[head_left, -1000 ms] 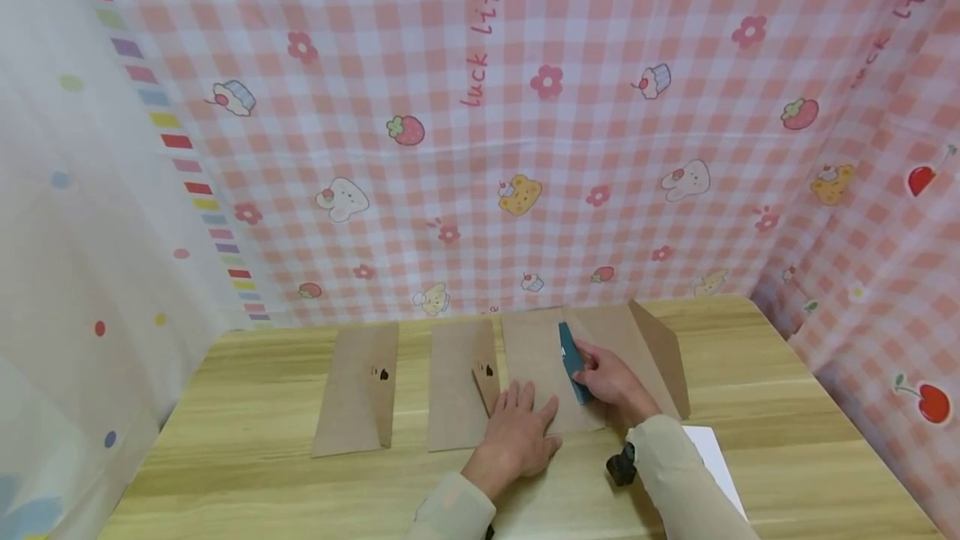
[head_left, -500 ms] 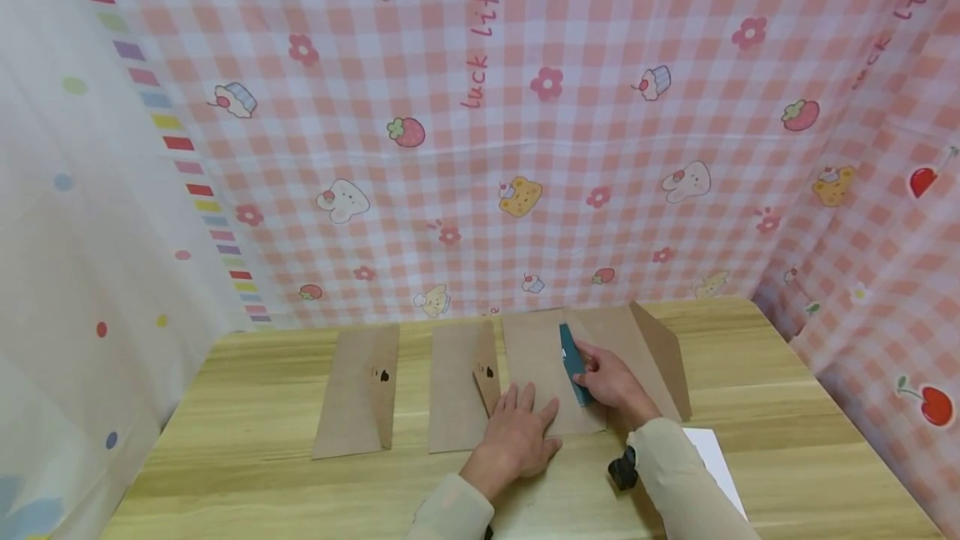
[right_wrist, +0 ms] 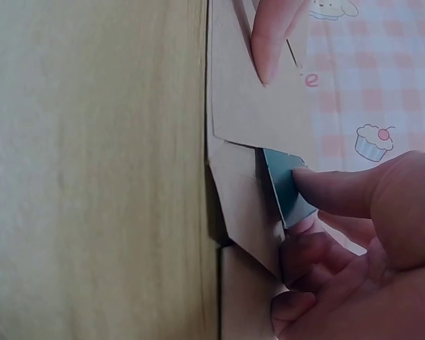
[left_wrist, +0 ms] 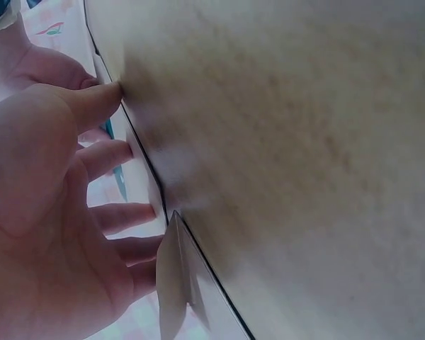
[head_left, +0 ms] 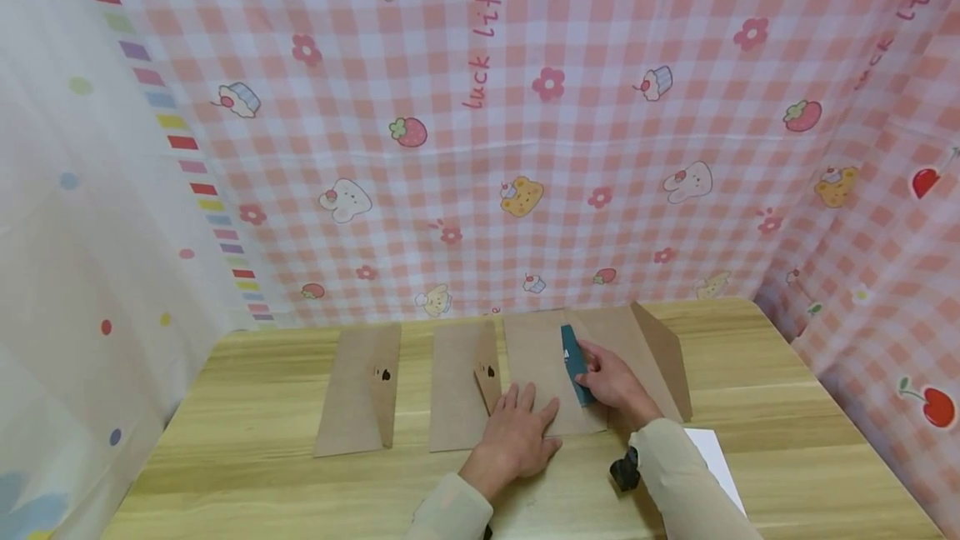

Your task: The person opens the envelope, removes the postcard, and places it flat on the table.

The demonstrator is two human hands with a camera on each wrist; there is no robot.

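My left hand (head_left: 517,436) lies palm down with its fingers spread on the near part of a brown kraft paper envelope (head_left: 536,357). My right hand (head_left: 611,377) pinches a flat teal card (head_left: 576,365) with a small white mark, thumb on one side and fingers on the other. In the right wrist view the teal card (right_wrist: 287,184) stands tilted at that envelope's right edge. Beyond it on the right lies another brown envelope (head_left: 611,332), its pointed flap (head_left: 663,361) folded out. Left of my left hand, a second envelope (head_left: 457,390) has its flap partly lifted.
At the far left lies one more brown envelope (head_left: 348,394) with its flap down and a dark print on it. A white sheet (head_left: 716,465) lies partly under my right forearm. The wooden table (head_left: 247,407) meets a pink checked cloth (head_left: 450,148) at the back.
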